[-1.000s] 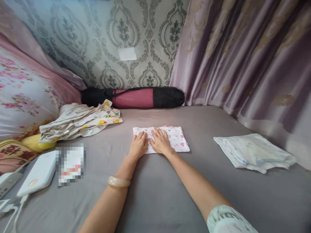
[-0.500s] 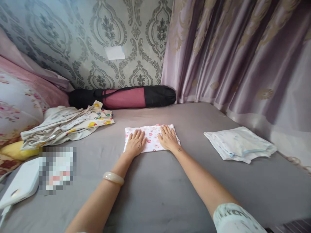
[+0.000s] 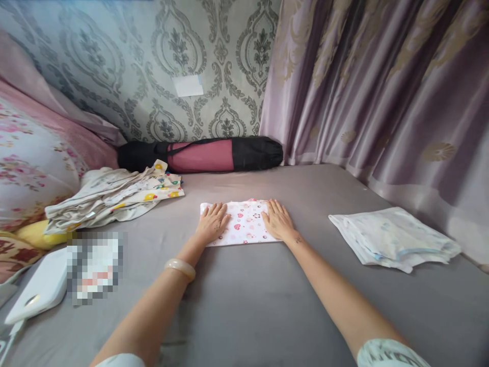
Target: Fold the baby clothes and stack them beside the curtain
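From the head camera, looking down over both forearms, a small folded white cloth printed with tiny pink and red shapes (image 3: 246, 227) lies flat on the grey bed sheet (image 3: 244, 306), about midway across the bed and well short of the wall. The left hand (image 3: 212, 224) lies palm down on the cloth's left end, fingers loosely spread and pointing towards the wall, gripping nothing. The right hand (image 3: 278, 220) lies the same way on the right end, flat and open, its outer edge at the cloth's right border. Between the two hands a bare stretch of the printed cloth shows, so the hands sit apart at either end with the cloth under and between them. A pale, smooth bangle (image 3: 180, 267) circles the left wrist. To the left, well apart from the cloth, a loose heap of cream garments with yellow and red prints (image 3: 114, 196) rests against a floral pillow (image 3: 34, 168). To the right, also apart, a folded stack of white and pale blue fabric (image 3: 393, 237) lies near the mauve curtain (image 3: 382, 86). Against the patterned wall a long black and maroon rolled bag (image 3: 202, 154) lies on its side. A flat white device (image 3: 38, 288) sits at the near left edge.
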`<state>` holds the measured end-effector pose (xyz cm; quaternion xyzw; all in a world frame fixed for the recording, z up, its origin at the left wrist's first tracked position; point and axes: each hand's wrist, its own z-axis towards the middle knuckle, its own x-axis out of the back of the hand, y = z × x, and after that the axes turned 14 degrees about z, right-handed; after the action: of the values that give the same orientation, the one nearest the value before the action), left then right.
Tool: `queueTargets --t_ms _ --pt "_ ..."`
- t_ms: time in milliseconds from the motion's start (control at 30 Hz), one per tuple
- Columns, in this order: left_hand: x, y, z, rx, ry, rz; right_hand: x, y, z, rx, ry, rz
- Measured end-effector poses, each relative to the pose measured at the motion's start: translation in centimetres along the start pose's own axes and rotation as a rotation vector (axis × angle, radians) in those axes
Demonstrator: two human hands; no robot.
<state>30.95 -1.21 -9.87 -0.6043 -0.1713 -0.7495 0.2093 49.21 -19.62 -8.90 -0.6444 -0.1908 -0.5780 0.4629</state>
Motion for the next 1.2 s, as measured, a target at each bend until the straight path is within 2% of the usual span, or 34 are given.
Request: queueTargets --t_ms 100,233,367,433,600,733,833,933,1000,1067,1200 --pt "-0.4 -0.3 -0.1 0.007 -0.039 -0.007 0.1 0.1 0.0 -0.005 -0.007 0.016" --pt "0.3 0.1 0.8 -0.007 -0.086 0.0 0.5 -1.2 0.6 -0.005 -0.021 -0.002" --pt "0.5 2.2 2.2 -0.112 0.063 -0.062 -0.1 -3.2 1.6 0.174 -0.008 0.02" --pt "0.0 3.1 2.6 -0.13 0.088 -0.133 -0.8 -3.6 2.2 0.202 -0.033 0.038" --pt "-1.4 3.7 2.8 -0.094 0.018 -0.143 -2.1 -2.8 2.9 0.177 -0.042 0.052" --pt "-1.5 3.4 3.1 -0.106 -0.026 -0.124 -2.1 -2.6 3.0 0.163 -0.06 0.055" --pt "-1.3 2.3 4.1 -0.117 -0.086 -0.209 -1.4 -2.8 3.3 0.141 -0.145 0.089" --pt "-0.8 -0.2 5.3 -0.046 -0.087 -0.281 0.0 -2.3 4.0 0.141 -0.187 0.134" --pt "-0.2 -2.1 5.9 -0.006 -0.113 -0.207 1.0 -1.5 4.5 0.133 -0.155 0.128" --pt "0.7 -3.8 6.3 -0.015 -0.2 -0.119 1.9 -0.6 4.8 0.108 -0.142 0.081" --pt "2.7 -5.2 6.8 -0.072 -0.37 0.008 3.0 0.8 5.4 0.08 -0.213 -0.007"
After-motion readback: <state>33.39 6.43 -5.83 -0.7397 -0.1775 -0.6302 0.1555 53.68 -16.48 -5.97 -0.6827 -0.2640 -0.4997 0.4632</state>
